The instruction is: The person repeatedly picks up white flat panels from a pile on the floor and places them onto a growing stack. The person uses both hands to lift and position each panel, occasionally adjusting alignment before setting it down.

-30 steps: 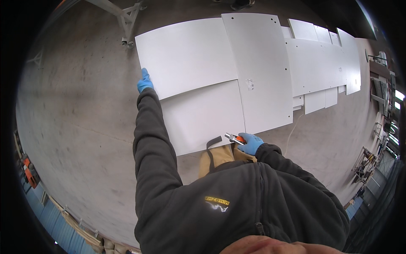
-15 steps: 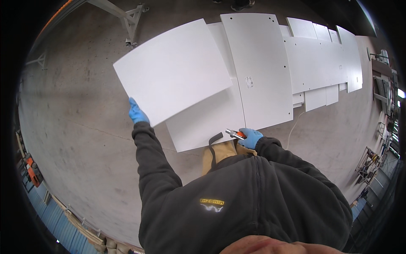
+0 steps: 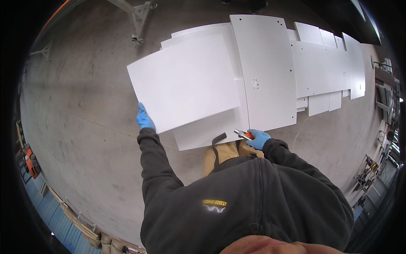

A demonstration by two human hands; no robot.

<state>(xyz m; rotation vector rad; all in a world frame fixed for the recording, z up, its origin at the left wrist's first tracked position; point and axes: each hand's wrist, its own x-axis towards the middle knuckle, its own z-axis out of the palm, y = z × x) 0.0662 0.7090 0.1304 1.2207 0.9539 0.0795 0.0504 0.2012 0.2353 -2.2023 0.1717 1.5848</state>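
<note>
The gray concrete floor point(image 3: 84, 139) is wide and bare on the left. White panels point(image 3: 321, 67) lie edge to edge. The left hand point(image 3: 145, 118) grips a big white sheet point(image 3: 184, 82) by its left edge, lifted above them. The right hand point(image 3: 259, 139) is closed around an orange utility knife point(image 3: 244, 135).

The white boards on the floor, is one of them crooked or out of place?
Yes. The white sheet in the left hand sits tilted, its edges at an angle to the other white panels, which lie in a straight row on the concrete floor. The right hand holds an orange-and-silver tool. No damage shows.
</note>
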